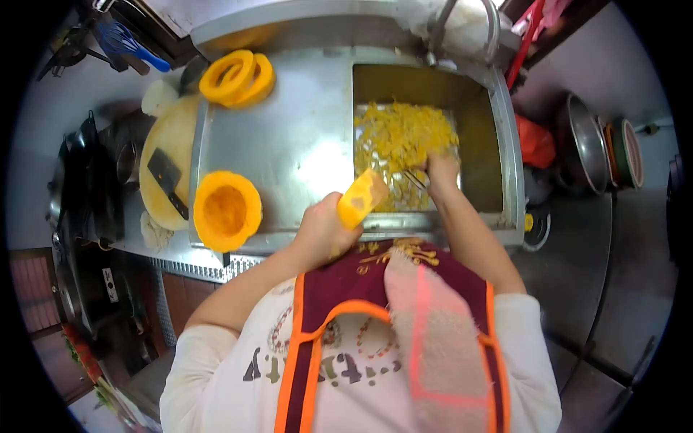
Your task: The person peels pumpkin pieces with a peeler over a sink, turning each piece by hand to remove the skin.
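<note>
My left hand [325,227] is closed round a thick orange pumpkin piece [362,198], with patches of rind on its face, held at the sink's near edge. Over the basin, my right hand [442,172] is closed on a metal peeler [415,179], partly hidden by the fingers and slightly blurred. The peeler is apart from the pumpkin piece. Below both hands, yellow-orange pumpkin peelings [404,137] cover much of the basin floor. A hollowed pumpkin end [227,211] sits at the left of the steel drainboard. Two pumpkin rings [238,78] overlap at its back left.
The steel drainboard [296,130] adjoins the sink basin [482,144], with a faucet [433,58] behind. A cleaver [167,180] lies on a round cutting board [151,141] at the left. Metal bowls [581,144] and a red bag [534,141] are at the right.
</note>
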